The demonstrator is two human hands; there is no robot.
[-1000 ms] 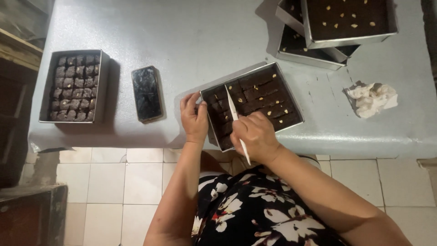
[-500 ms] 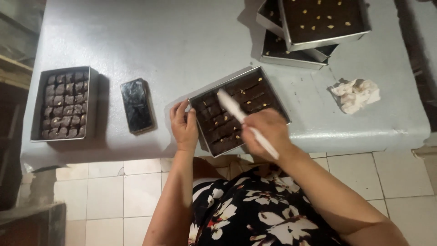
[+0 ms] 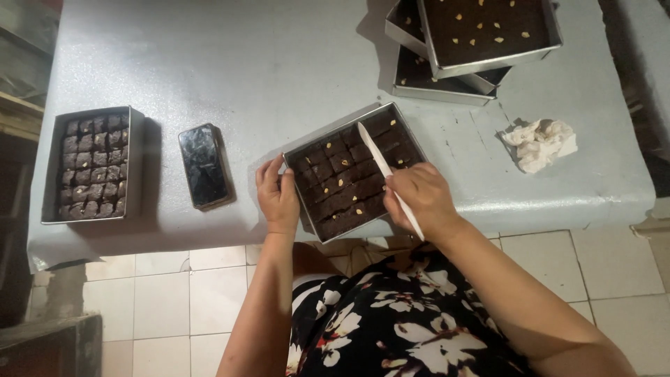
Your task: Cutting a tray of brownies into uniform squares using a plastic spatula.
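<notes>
At the table's near edge, the left hand (image 3: pixel 278 197) grips the near-left corner of a square metal tray of dark, nut-topped brownies (image 3: pixel 294 155). The right hand (image 3: pixel 421 197) closes around a long white plastic knife (image 3: pixel 377 158), probably light and stiff, best held by its handle; its blade points far-left, diagonally across the soft brownies.

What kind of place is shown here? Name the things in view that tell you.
Probably a home or small baking kitchen: metal trays of brownies, one being cut with a white knife, more trays stacked on a covered table, over a tiled floor.
</notes>
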